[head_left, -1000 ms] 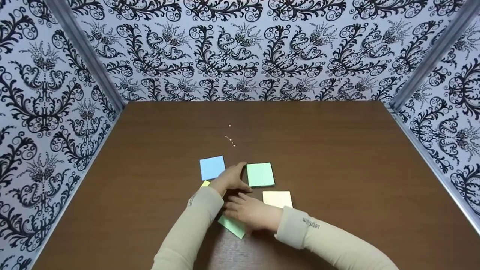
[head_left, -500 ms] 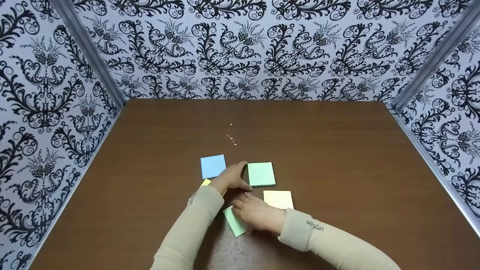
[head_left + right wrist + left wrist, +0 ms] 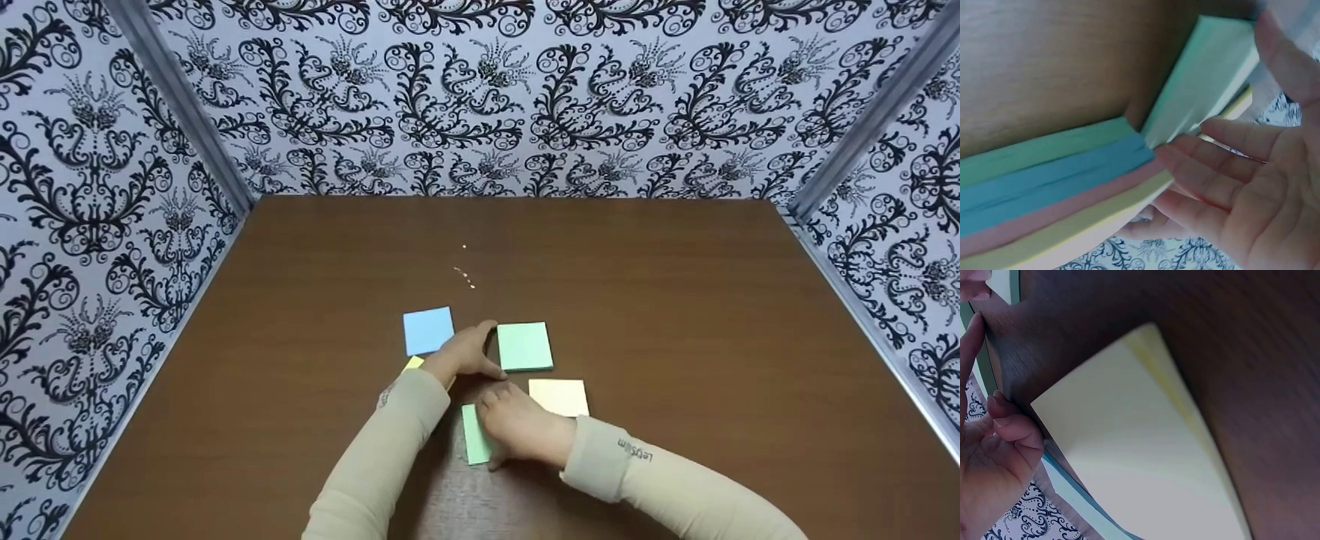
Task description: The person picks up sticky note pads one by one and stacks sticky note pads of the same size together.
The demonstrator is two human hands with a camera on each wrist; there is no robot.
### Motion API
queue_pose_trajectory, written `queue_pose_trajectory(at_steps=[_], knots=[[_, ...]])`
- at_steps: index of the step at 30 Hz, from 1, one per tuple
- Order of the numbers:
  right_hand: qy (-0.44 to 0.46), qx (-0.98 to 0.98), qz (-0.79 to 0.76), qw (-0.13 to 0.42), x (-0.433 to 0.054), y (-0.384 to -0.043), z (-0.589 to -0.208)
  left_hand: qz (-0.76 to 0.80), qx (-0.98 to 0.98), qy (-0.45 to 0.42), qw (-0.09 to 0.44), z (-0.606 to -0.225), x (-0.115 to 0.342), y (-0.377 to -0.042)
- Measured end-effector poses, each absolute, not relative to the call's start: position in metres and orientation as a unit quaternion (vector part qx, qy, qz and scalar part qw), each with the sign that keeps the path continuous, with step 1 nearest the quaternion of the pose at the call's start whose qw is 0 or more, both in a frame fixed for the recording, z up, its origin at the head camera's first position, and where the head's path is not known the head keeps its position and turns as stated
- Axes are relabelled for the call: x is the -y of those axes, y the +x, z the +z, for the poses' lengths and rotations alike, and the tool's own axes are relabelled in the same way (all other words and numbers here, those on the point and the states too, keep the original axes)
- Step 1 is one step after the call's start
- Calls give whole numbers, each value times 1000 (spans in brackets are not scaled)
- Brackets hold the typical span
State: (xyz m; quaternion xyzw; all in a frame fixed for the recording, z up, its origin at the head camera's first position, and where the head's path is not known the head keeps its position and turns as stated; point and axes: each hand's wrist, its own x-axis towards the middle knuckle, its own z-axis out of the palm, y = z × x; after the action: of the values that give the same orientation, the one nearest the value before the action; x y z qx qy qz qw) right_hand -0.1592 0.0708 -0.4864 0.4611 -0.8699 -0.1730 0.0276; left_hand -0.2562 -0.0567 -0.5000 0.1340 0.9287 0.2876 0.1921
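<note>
At the near side of the group, my right hand grips a narrow-looking light green sticky note pad. Its thumb and fingers are at opposite ends of that pad in the right wrist view. Further forward, my left hand rests with thumb and index finger against the left edge of a square green sticky note pad. A blue pad lies beyond the left wrist. Mostly hidden under that wrist is a yellow pad, large in the left wrist view. A cream pad lies beside the right wrist.
The cream pad's stack shows green, blue, pink and yellow layers along its side. Small pale specks dot the brown table. Patterned walls enclose the table at the back and both sides.
My right hand has shifted slightly right and turned the near green pad from slanted to nearly straight. The left hand stays by the square green pad. The head view has shifted slightly.
</note>
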Motion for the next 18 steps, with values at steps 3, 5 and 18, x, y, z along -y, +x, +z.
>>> queue_pose_trajectory(at_steps=[3,5,18], knots=[[476,866,-155,12,-72,-161,-487,285,-930,134,189,-501,57,-256],[490,859,-149,6,-72,-162,-489,279,-932,135,187,-501,56,-256],[502,853,-142,14,-71,-159,-499,268,-935,143,181,-502,56,-258]])
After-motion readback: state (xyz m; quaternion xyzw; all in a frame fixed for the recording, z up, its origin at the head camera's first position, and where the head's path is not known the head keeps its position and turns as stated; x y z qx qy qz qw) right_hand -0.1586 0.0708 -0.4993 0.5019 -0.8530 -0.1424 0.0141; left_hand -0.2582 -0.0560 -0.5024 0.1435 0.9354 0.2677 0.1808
